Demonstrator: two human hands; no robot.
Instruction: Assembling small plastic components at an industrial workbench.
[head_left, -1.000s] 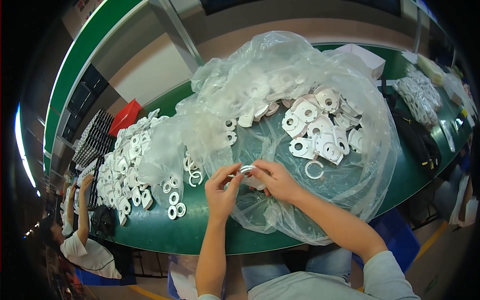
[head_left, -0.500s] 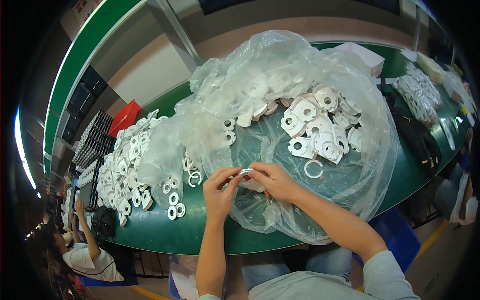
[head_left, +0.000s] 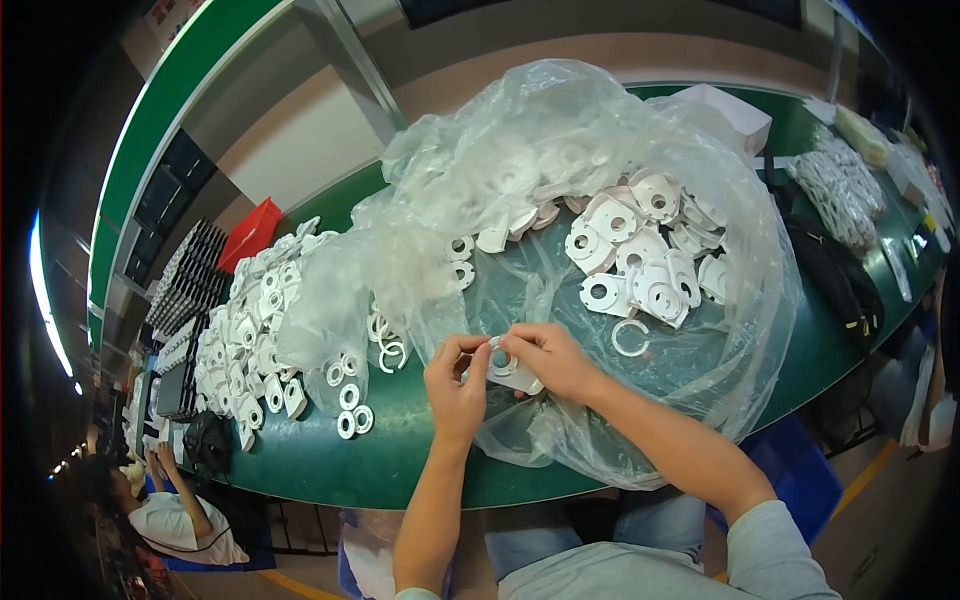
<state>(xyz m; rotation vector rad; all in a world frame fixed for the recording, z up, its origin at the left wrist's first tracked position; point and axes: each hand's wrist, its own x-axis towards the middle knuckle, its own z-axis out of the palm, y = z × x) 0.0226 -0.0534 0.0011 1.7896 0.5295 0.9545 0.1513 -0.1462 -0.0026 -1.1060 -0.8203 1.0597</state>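
Head view, item list. Left hand (head_left: 455,385) and right hand (head_left: 550,360): both sets of fingers pinched narrow on one white flat ring part (head_left: 505,365), held just above the green bench (head_left: 400,460) at the near lip of the clear plastic bag (head_left: 560,200). Compared with a second ago: hands and part sit in the same spot, grip unchanged; the work on this one piece appears ongoing. Loose white parts (head_left: 640,270) lie inside the bag; sorted white rings (head_left: 250,330) are piled left. A seated person (head_left: 180,520) is at lower left.
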